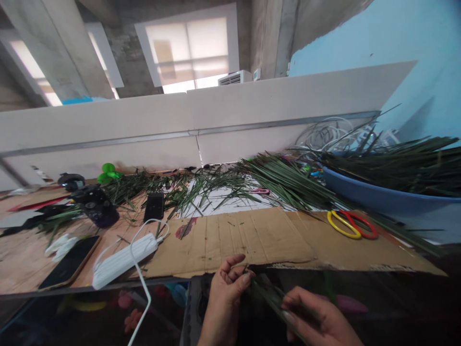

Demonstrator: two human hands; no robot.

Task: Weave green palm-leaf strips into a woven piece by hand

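Just past the table's front edge, my left hand pinches one end of some dark green leaf strips. Lower and to the right, my right hand has its fingers closed around the same strips, which slant down between the two hands. Behind them a flat sheet of brown cardboard lies along the table edge. Scissors with one yellow and one red handle rest on its right part. A bundle of long green leaves lies behind the cardboard.
A blue basin full of leaves stands at the right. On the left are a white power strip with its cable, a large phone, a smaller phone and a dark cup. Leaf scraps litter the back.
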